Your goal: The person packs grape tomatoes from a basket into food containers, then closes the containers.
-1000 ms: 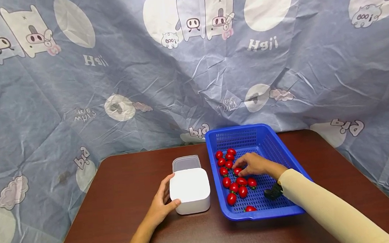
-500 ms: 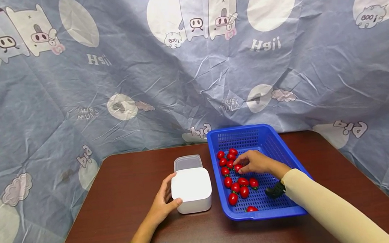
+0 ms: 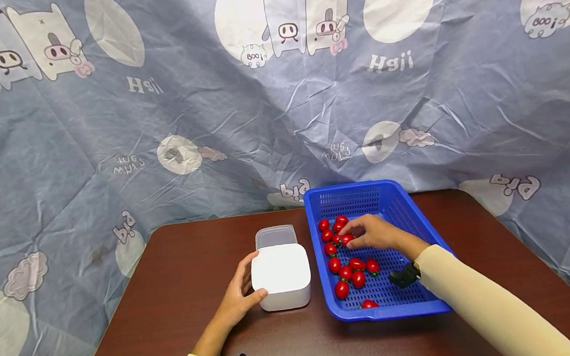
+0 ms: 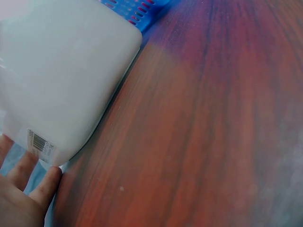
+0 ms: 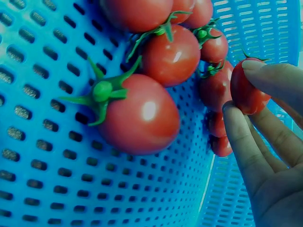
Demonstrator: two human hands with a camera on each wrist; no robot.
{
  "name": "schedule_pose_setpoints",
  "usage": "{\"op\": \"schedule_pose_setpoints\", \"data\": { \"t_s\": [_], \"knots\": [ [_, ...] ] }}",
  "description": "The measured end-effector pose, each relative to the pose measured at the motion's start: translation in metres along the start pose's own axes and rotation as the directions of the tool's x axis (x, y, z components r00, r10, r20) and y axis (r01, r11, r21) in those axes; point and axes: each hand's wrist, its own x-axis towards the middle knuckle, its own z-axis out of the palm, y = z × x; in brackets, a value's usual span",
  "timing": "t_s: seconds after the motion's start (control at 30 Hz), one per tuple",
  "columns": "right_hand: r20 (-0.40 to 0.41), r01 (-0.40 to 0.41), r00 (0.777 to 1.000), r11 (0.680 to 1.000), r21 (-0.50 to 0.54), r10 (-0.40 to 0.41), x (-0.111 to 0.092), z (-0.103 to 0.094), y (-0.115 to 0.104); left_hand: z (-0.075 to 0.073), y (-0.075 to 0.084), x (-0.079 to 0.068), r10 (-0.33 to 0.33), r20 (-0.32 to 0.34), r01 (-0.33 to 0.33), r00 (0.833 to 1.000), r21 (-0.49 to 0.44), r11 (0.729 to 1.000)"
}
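In the head view my left hand (image 3: 235, 300) holds the left side of a white plastic container (image 3: 280, 272), thumb at its front corner, index finger at the top edge. The left wrist view has those fingertips against its smooth wall, beside a barcode label (image 4: 41, 143). My right hand (image 3: 377, 233) reaches into a blue perforated basket (image 3: 403, 311). Between thumb and fingers it pinches a cherry tomato (image 5: 246, 90) with a green stem. Several more cherry tomatoes (image 3: 345, 273) lie along the basket's left part; one with a wide green calyx (image 5: 142, 116) looms close in the right wrist view.
A clear plastic lid or tray (image 3: 276, 236) lies behind the white container on the dark red-brown wooden table (image 3: 197, 267). The basket stands just right of the container. A grey-blue cartoon-print cloth (image 3: 245, 170) hangs behind the table.
My right hand has shifted slightly toward the back of the basket with the pinched cherry tomato. My left hand stays on the white container. The head view has shifted a little.
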Motion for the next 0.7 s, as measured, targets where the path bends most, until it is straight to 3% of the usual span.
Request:
{"op": "schedule_pose_setpoints", "data": {
  "t_s": [0.7],
  "knots": [
    [-0.072, 0.111, 0.992, 0.991, 0.075, -0.105, 0.006, -0.003, -0.03, -0.001, 0.002, 0.002, -0.019, -0.007, 0.019, 1.0, 0.015, 1.0]
  ]
}}
